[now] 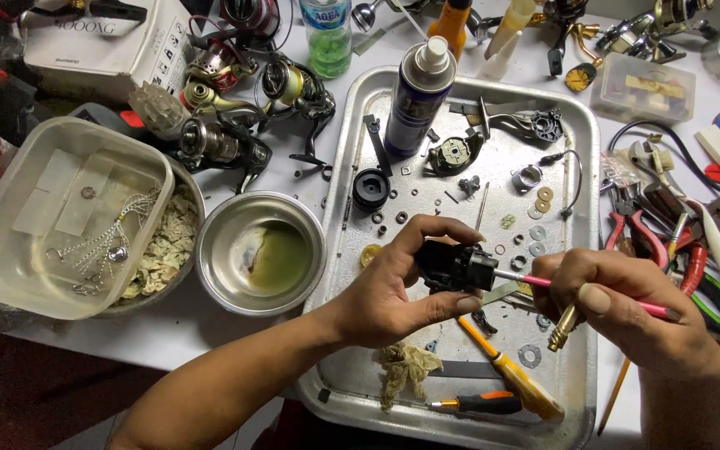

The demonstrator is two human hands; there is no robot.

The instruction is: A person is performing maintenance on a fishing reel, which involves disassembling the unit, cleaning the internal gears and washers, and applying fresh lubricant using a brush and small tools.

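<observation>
While your left hand (393, 292) grips the black reel body (452, 267) over the tray's (581, 150) near edge, your right hand (618, 304) pinches the pink brush (535, 282); cleaning seems underway, so work the bristles gently.

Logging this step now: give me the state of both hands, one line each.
Left hand: closed around a black reel body, held above the metal tray.
Right hand: closed on a pink-handled brush, tip at the reel body.

White cardboard box (106, 42), top left of table; blue-labelled spray can (418, 100), upright in tray; green-labelled clear bottle (327, 33), top centre
</observation>
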